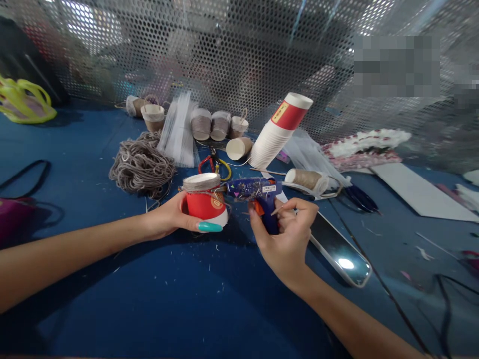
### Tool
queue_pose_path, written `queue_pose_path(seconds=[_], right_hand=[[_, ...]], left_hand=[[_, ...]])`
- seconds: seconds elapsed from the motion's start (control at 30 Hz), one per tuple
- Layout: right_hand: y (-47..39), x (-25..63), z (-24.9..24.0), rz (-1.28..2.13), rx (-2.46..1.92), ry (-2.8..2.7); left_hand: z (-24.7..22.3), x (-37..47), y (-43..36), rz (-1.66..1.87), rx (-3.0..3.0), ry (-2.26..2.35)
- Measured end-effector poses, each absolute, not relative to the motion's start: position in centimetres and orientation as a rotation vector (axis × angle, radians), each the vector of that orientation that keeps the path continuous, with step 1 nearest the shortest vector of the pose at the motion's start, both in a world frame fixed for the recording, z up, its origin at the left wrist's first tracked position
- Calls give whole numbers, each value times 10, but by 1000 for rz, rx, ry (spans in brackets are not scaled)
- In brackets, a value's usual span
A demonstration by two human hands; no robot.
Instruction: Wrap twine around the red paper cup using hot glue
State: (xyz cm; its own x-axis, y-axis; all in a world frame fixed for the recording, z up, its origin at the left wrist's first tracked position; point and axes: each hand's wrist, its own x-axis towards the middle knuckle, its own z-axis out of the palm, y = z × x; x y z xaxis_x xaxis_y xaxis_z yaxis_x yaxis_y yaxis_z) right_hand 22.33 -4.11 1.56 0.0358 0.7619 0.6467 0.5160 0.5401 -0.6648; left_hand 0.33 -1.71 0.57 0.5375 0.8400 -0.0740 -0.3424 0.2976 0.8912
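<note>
My left hand is closed around a red and white paper cup, its thumb across the front. Grey cord is wound round the cup near one end, and a loose strand runs off on the right. In my right hand is a blue hot glue gun, gripped by its handle, with fingers at the orange trigger. The gun's nozzle points left and meets or nearly meets the cup's corded side; I cannot tell whether it touches. A thin pale stick shows between the right fingers.
Behind the cup lie a heap of grey cord, pliers with red and yellow handles and clear plastic strips. A leaning stack of paper cups stands near several cord-wrapped cups. A phone lies beside my right wrist.
</note>
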Motion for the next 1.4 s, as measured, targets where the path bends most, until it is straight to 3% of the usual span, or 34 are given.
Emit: queue_pose_path(seconds=[1.4], right_hand=[[-41,230,16,13,-1215,-1632]], left_hand=[[0,2,-15,892,931,485]])
